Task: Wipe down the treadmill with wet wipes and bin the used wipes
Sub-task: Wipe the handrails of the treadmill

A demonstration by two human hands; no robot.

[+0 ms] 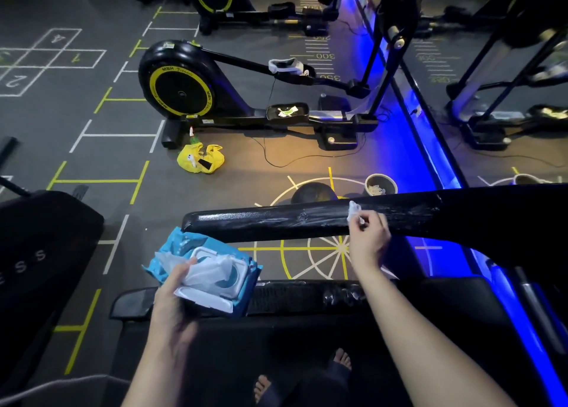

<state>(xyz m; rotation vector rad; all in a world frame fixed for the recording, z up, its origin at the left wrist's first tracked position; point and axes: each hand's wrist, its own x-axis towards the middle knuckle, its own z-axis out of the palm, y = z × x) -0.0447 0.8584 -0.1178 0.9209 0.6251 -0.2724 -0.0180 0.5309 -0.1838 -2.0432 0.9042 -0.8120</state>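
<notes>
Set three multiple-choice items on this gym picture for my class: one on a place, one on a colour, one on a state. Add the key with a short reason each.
1. Where does the right hand hold the wipe?
A. against the treadmill handrail
B. flat on the floor
C. on a pedal

2. What colour is the wrapper of the wipes pack in the left hand?
A. red
B. blue
C. green

3. How is the pack's lid?
A. shut
B. taped over
C. flipped open

Key:
1 A: the pinched wipe touches the top of the handrail.
2 B: the wrapper around the white opening is blue.
3 C: the white flap hangs back from the opening, with a sheet poking out.
</notes>
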